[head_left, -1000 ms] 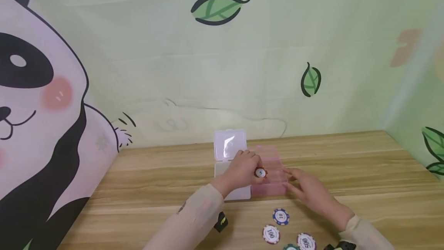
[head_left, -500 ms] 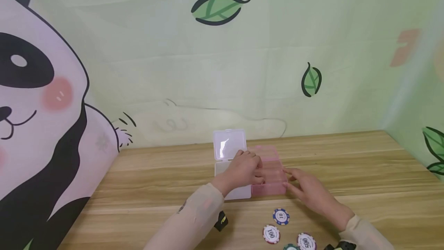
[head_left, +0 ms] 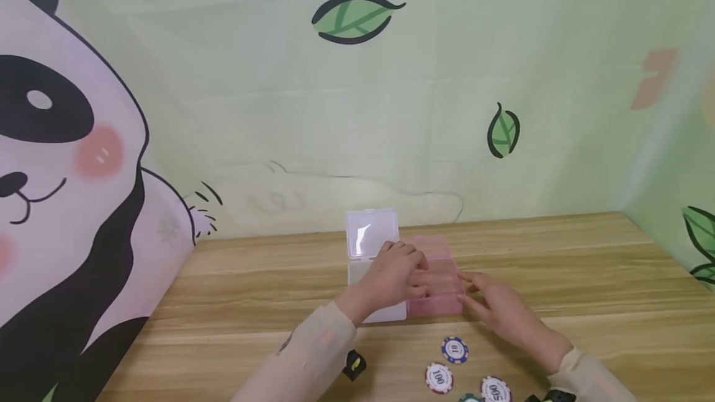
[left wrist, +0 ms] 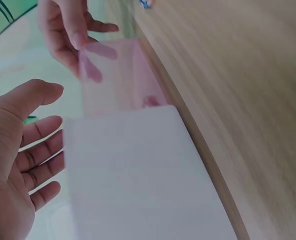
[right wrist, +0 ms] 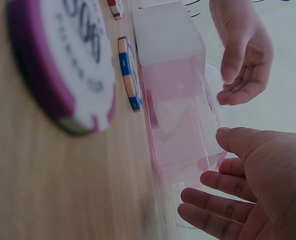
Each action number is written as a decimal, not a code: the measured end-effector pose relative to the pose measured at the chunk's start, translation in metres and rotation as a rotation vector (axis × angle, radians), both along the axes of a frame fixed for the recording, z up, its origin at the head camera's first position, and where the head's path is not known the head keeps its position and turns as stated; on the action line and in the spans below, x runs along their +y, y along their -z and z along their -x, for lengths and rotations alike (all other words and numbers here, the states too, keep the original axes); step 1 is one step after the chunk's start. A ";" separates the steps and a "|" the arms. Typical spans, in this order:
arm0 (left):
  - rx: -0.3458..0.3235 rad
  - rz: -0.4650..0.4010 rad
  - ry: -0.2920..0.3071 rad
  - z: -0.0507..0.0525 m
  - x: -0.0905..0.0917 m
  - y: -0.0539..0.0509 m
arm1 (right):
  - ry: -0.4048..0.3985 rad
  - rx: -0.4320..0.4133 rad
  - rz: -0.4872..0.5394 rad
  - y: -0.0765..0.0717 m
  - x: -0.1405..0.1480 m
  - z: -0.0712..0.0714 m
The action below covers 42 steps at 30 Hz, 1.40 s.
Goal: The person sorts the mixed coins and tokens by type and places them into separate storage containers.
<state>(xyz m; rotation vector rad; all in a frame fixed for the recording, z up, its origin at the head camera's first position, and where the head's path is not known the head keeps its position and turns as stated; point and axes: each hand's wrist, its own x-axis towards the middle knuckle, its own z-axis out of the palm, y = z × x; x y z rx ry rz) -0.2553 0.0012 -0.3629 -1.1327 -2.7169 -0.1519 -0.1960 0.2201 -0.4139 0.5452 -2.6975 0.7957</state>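
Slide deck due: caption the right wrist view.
Right hand at the pink box, left hand above, chips on the table.

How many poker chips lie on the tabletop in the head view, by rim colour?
Blue-rimmed 10 poker chip: 1
Red-rimmed 100 poker chip: 1
Purple-rimmed 500 poker chip: 1
Green-rimmed poker chip, partly cut off: 1
Total: 4

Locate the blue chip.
In the head view, right of centre, the blue chip lies on the table, on the near side of the pink box, just beyond the 100 chip.
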 end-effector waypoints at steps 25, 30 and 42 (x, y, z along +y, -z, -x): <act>0.124 -0.199 0.155 -0.070 -0.007 0.014 | 0.013 -0.013 -0.007 0.001 0.002 0.001; 0.087 -0.233 0.165 -0.081 -0.011 0.024 | 0.003 -0.029 -0.005 0.001 0.001 0.000; -0.013 -0.209 0.184 -0.092 -0.016 0.037 | 0.000 -0.023 0.002 0.002 0.001 0.001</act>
